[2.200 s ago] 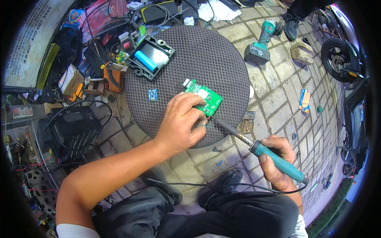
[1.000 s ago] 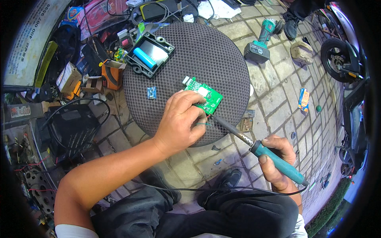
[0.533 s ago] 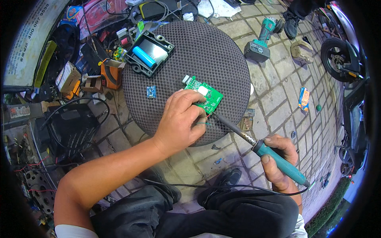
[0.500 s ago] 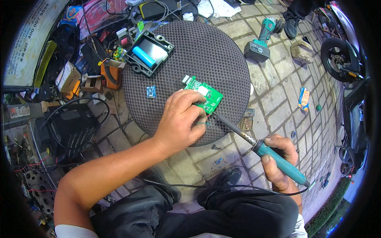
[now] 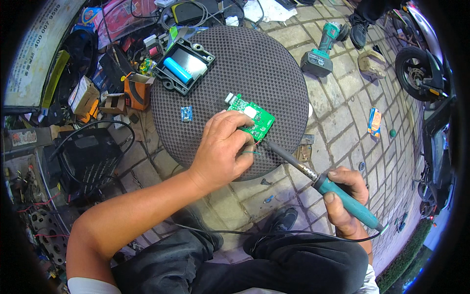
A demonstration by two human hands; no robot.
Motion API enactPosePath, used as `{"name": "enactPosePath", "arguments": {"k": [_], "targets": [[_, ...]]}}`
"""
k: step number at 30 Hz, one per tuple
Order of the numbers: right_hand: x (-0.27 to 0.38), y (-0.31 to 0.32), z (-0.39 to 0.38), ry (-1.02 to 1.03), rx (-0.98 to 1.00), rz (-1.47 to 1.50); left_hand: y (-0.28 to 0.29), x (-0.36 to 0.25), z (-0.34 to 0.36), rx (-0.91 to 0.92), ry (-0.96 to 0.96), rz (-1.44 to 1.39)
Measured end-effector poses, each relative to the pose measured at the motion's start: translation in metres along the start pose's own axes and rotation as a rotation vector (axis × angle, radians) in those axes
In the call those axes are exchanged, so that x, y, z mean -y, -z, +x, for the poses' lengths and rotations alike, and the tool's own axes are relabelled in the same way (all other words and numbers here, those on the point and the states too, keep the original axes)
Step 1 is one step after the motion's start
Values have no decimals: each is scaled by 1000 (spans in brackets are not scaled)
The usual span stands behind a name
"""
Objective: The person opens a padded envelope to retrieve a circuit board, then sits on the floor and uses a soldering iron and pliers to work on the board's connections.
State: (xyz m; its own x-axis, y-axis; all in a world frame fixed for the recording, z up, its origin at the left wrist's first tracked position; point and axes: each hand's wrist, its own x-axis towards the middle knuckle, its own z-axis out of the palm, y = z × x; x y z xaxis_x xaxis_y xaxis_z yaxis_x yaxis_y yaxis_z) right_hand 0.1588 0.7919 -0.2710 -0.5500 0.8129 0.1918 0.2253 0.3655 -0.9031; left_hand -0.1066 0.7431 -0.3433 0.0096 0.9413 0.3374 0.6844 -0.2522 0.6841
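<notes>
Green board [image 5: 265, 121] sits on the round stool [image 5: 254, 59]. The left hand [image 5: 223, 147] has its grip on the near left edge, maybe to keep it still; the right hand [image 5: 339, 216] holds the soldering iron [image 5: 323, 185] by its handle, probably away from heat.

1. Looks matt, dimpled on the round stool top [image 5: 245, 63] under the left hand [image 5: 223, 144].
2. Shows matt plastic on the teal handle [image 5: 350, 201] in the right hand [image 5: 340, 213].
3. Shows dull metal on the shaft [image 5: 289, 158] ahead.

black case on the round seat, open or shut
Open: the black case has its inside facing up with no lid over it, and a blue cylinder shows inside.
</notes>
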Motion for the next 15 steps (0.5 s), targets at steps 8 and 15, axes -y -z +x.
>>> {"name": "enactPosePath", "arguments": {"k": [8,15], "targets": [[-4,3,-1,30,12,-8,0,0,0,-10,-3,3],[-4,4,-5,-21,-30,17,1,-1,1,-11,-11,1]]}}
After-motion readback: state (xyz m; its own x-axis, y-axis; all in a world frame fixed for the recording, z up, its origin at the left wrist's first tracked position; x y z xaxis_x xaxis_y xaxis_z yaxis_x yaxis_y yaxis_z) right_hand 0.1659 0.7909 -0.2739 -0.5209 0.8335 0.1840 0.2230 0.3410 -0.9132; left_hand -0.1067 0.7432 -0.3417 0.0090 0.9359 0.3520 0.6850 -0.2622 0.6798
